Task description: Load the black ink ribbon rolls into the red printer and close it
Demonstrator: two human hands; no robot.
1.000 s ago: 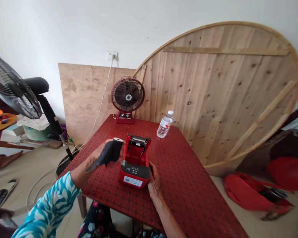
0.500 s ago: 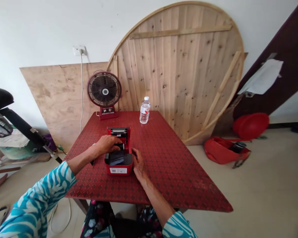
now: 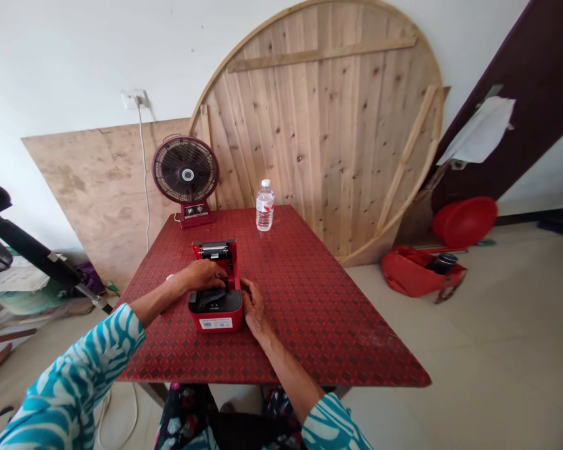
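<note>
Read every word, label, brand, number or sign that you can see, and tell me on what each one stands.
White barcode label on the front of the red receipt printer: too small to read.
Label on the water bottle: too small to read.
Control panel of the red desk fan: markings too small to read.
No text here can be quoted.

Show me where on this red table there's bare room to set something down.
The widest bare patch is the red tabletop right of the receipt printer and right hand, out to the table's right edge. A smaller one lies between the printer and the water bottle. It's crowded at the printer, under the left hand, and near the desk fan.
</note>
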